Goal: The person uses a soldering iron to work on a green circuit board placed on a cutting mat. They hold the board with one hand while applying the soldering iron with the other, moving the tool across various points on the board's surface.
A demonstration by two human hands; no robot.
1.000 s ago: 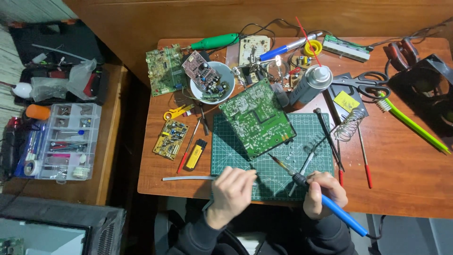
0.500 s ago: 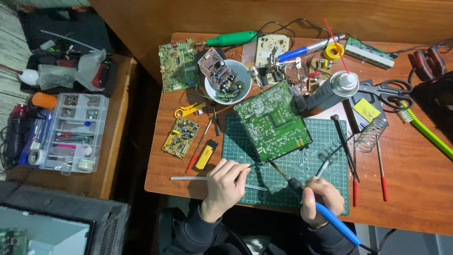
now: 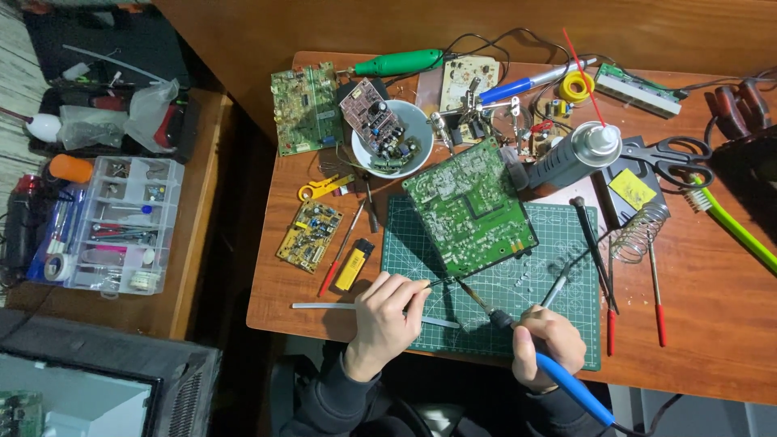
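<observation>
far left of the green circuit board (image 3: 469, 206), on a lower side table, sits a clear compartment box (image 3: 113, 226) of small parts. on the wooden worktop (image 3: 712, 324), up and left of the board, lies a second green board (image 3: 303, 108), and just left of the big board's top corner stands a white bowl (image 3: 417, 121) with a small reddish board in it. lower left of the board lie a yellow circuit board (image 3: 310, 235) and a yellow lighter (image 3: 353, 265).

the green circuit board itself lies tilted on the green cutting mat (image 3: 558, 316), solder side up, in the mat's upper left part. below the board's near edge, the left hand (image 3: 380, 324) is curled, its thumb and forefinger pinching a thin wire or pick (image 3: 445, 280) whose tip reaches toward the board's edge. just right of it, the right hand (image 3: 550, 346) is wrapped closed around a blue-handled soldering iron (image 3: 566, 382), the tip (image 3: 473, 296) pointing up-left near the board's lower edge, close to the left hand's wire.

right of the board stand a grey spray can (image 3: 571, 158), black scissors (image 3: 668, 162) and a coiled iron stand (image 3: 639, 232).
</observation>
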